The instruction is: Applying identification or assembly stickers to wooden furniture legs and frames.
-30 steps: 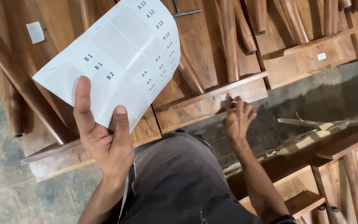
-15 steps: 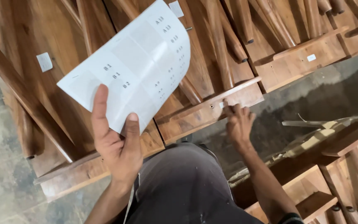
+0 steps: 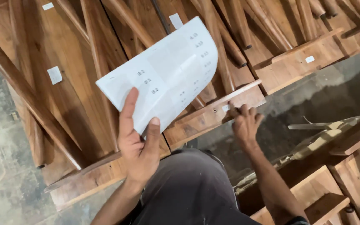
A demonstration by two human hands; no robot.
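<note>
We take the white sheet of stickers (image 3: 167, 73) as our landmark. Our left hand (image 3: 138, 146) grips its lower edge, thumb and index finger laid over the front, the other fingers curled behind, so the sheet stands lifted above the stacked wooden furniture parts (image 3: 84, 62). Below and right of the sheet, our right hand (image 3: 244, 123) rests fingertips on the end of a wooden rail (image 3: 213, 114), fingers bent and loosely spread, closed on nothing we can make out. A small white label (image 3: 55, 75) sits on a plank left of the sheet, another (image 3: 309, 59) far right. Concrete floor (image 3: 5, 179) shows lower left.
</note>
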